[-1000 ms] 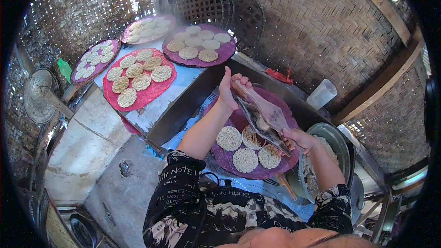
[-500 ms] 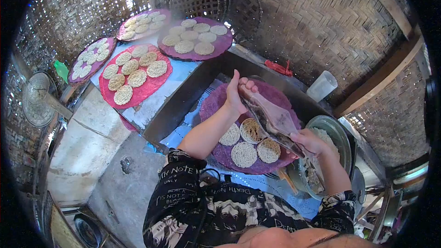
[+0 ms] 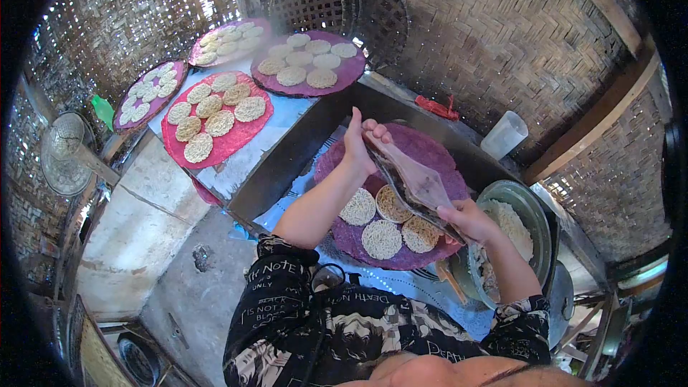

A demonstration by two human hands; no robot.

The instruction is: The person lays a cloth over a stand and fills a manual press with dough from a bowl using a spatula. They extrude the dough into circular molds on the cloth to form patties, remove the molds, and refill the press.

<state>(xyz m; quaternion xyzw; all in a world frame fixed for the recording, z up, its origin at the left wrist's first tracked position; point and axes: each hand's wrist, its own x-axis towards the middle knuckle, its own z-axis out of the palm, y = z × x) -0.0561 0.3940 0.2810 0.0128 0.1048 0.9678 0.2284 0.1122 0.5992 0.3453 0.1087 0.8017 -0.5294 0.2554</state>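
My left hand (image 3: 364, 145) grips the upper end of a long, dark-edged piping bag (image 3: 414, 175), which looks translucent on top. Its lower right end is in my right hand (image 3: 469, 221), with the fingers wrapped round it. The bag slants over a round purple cloth tray (image 3: 350, 241). Near the tray's front lie several pale, noodle-like discs, one of them (image 3: 382, 239) at the front edge. A ring (image 3: 393, 205) surrounds a browner disc, partly hidden by the bag. Beside my right hand, a green basin (image 3: 542, 233) holds a pale crumbly mass.
Round trays of discs stand at the back left, among them a red one (image 3: 247, 135) and a purple one (image 3: 351, 72). A dark box wall (image 3: 287, 161) borders the work area. A clear plastic cup (image 3: 504, 135) and a red bag (image 3: 437, 107) rest behind it.
Both hands and the bag shifted right, then slightly back left. The bag still slants across the tray, and both hands keep their hold. The camera view has shifted a little.
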